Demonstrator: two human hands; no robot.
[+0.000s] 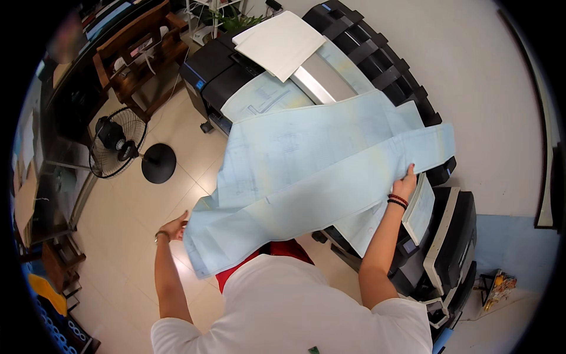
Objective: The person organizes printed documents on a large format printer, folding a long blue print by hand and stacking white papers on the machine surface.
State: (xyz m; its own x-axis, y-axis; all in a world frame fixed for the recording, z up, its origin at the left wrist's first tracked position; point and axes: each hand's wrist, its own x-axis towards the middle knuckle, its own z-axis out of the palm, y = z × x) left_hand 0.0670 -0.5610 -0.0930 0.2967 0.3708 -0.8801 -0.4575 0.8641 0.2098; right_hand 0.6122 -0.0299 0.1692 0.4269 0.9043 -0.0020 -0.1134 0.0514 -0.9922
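Note:
A large pale blue drawing sheet (318, 183), partly folded over itself, spreads in front of me. My left hand (173, 228) pinches its near left edge, with the fingers partly behind the paper. On the other side my right hand (404, 185) grips the near edge towards the right end, thumb on top. Beyond, the sheet's far part rests over a black wide-format printer (215, 68). More blue drawing paper (265, 97) lies on that machine, partly covered by the sheet.
White papers (280, 42) lie on the printer. A stack of sheets (420, 209) and another black machine (457, 242) stand at right. On the tiled floor at left are a black fan (121, 144) and a wooden chair (141, 56). A plant (236, 22) is at the back.

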